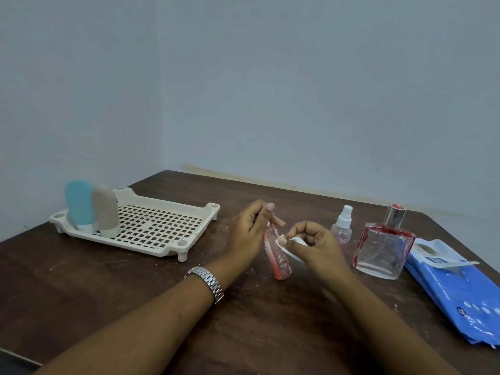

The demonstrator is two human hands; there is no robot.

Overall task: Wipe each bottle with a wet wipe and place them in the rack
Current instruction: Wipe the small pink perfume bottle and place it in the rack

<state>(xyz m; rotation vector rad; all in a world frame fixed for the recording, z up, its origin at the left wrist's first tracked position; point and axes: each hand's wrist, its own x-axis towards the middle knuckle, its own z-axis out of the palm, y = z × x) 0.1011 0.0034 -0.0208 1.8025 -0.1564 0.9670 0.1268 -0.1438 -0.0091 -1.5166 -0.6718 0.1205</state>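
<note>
Head view. Pink bottle [278,255] is at desk centre, held betw. both hands. Long axis nearly upright, tilted a bit. Cap end points up & far-left, hidden inside the left hand. Rounded base points down & near-right, toward the desk [121,288]. Can't tell if the base touches the top. Clear body w/ pink-red tint along its left edge & bottom.

Left hand [249,231]: grip closed round the bottle's upper part, fingers curled over the cap end. Metal watch [207,282] on that wrist. Right hand [313,246]: grip tight, thumb & curled fingers pinching a white wet wipe [295,250]. The wipe is pressed on the bottle's right side, approx. upper-mid body.

Rack [162,228]: cream perforated tray on short legs, far-left on the desk. In it, at its left end, 2 tubes stand cap-down, rounded ends up. Blue bottle [78,204] is on the left, beige bottle [105,209] just right of it, sides touching.

Right of the hands, on the desk, not in the rack:
- Small clear spray bottle [342,228], upright, white nozzle up, partly behind the right hand.
- Next right, square glass bottle [384,250], upright, red smears on shoulders & sides, silver cap up.
- At the right edge, blue wipes pack [460,290], lying flat, flap peeled open.

Pale wall [270,90] behind.
</note>
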